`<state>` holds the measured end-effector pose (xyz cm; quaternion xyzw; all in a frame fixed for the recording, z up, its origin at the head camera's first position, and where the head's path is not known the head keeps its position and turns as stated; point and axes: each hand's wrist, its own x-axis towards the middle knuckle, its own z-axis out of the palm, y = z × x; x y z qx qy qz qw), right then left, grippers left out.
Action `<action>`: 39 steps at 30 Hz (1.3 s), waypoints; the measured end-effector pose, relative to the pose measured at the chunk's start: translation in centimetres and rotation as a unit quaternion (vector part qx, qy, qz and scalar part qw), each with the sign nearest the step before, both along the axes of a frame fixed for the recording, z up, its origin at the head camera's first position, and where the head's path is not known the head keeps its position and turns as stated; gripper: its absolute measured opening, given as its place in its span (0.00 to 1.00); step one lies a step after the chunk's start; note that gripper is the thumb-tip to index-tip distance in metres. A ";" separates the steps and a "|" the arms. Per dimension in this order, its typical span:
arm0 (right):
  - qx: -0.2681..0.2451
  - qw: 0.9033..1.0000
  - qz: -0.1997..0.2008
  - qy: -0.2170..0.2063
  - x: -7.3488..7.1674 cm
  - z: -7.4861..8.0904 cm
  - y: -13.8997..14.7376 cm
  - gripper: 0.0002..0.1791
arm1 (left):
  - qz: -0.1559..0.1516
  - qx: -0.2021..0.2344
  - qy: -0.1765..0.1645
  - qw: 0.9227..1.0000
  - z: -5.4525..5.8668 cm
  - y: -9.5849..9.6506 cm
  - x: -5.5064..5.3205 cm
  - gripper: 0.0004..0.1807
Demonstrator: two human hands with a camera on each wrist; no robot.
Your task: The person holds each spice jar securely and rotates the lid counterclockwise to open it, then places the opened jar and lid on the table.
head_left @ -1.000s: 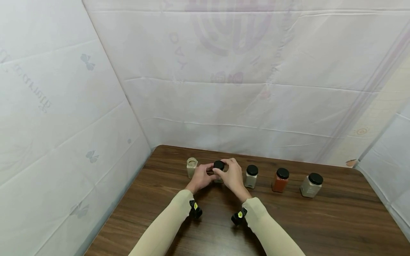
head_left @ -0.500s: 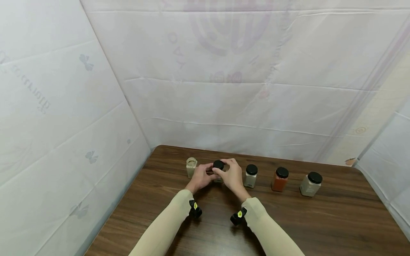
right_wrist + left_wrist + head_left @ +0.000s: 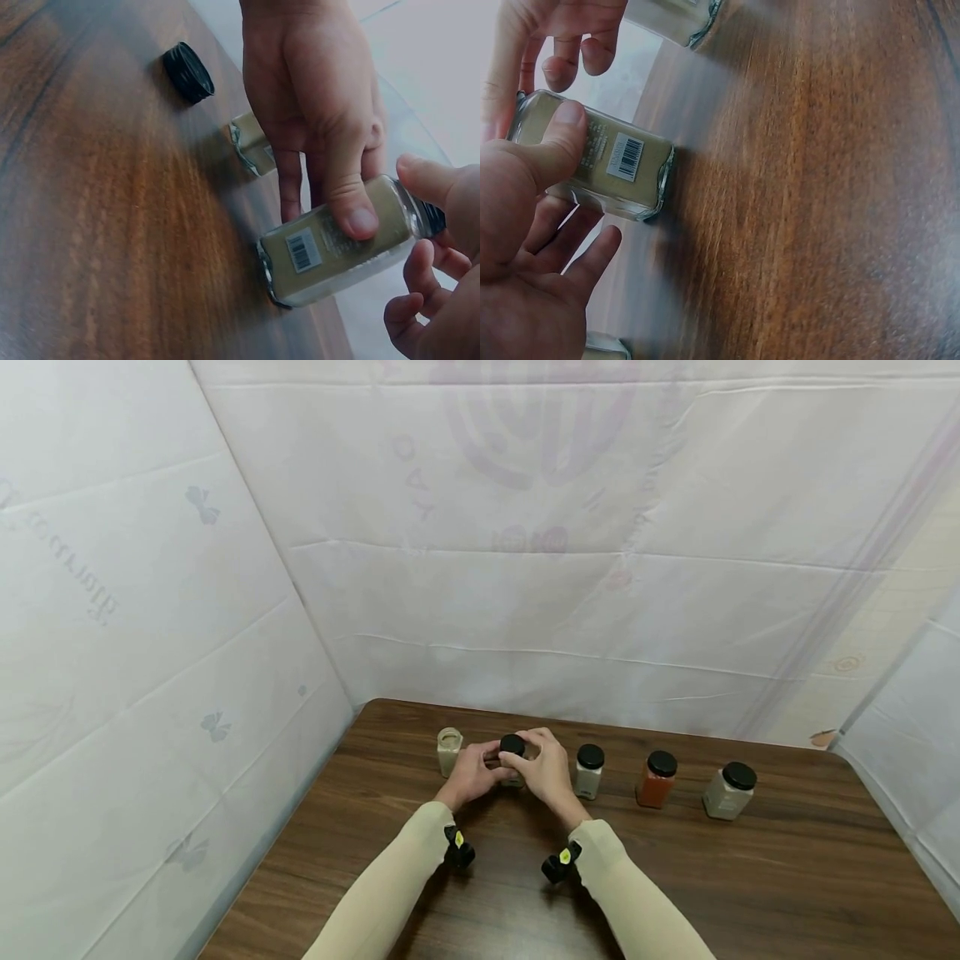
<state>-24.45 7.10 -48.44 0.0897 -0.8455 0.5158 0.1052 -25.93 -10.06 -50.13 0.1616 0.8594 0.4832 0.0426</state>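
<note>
A square glass jar (image 3: 600, 161) of tan powder, with a barcode label, stands on the table between both hands. Thumb and fingers of my left hand (image 3: 471, 774) grip the jar's body. My right hand (image 3: 549, 770) pinches its black screw lid (image 3: 512, 744) at the top. In the right wrist view the lid sits on the jar's neck, partly covered by the right fingers. Left of the hands stands an uncapped jar (image 3: 449, 752) of pale powder. A loose black lid (image 3: 187, 73) lies on the table in the right wrist view; the hands hide it in the head view.
To the right stand three capped jars in a row: a pale one (image 3: 588, 777), an orange-red one (image 3: 655, 785) and a wider greyish one (image 3: 727, 797). The wooden table (image 3: 750, 885) meets a white cloth wall (image 3: 480, 602) at the back and another at the left.
</note>
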 end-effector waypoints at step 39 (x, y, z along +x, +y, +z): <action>0.002 0.999 -0.048 -0.006 0.7 0.1 -0.7 0.23 | -0.006 -0.006 0.015 1.000 0.3 0.0 0.2 0.25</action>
